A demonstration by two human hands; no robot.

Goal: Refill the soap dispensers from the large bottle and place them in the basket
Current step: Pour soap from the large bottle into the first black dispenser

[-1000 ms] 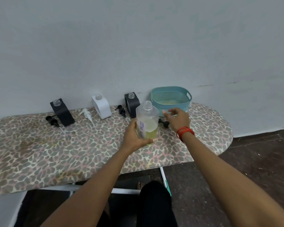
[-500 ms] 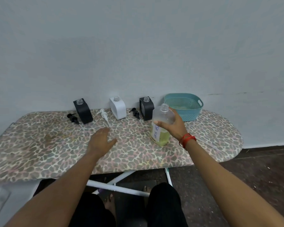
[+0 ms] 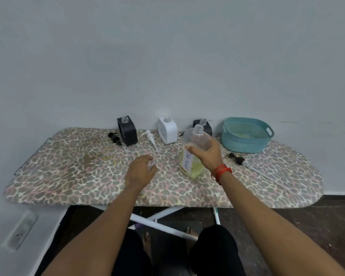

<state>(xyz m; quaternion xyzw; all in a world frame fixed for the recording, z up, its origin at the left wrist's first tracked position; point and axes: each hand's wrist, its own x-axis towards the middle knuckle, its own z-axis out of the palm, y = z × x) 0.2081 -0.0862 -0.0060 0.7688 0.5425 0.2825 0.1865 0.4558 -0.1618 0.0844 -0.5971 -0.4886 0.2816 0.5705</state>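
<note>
The large bottle (image 3: 190,164) is near the middle of the ironing board (image 3: 78,176), uncapped, with yellow-green liquid filling its lower part and a handwritten label reading "DISH SOAP". It leans slightly; whether its base touches the cover is hard to tell. The right hand (image 3: 206,154), a red band (image 3: 221,171) at its wrist, grips the bottle by the shoulder, fingers wrapped over the clear upper part. The left hand (image 3: 140,171) is just left of the bottle, low over the board, fingers loosely curled and holding nothing.

Along the wall stand three open-necked dispensers: a black dispenser (image 3: 127,130), a white dispenser (image 3: 167,129), and a second black dispenser (image 3: 205,125) partly hidden behind the bottle's neck. A black pump (image 3: 114,137) lies beside the first, a white pump (image 3: 150,136) lies between the first and the white one, and another black pump (image 3: 237,158) lies in front of the teal basket (image 3: 245,144), which sits at the right end of the row.
</note>
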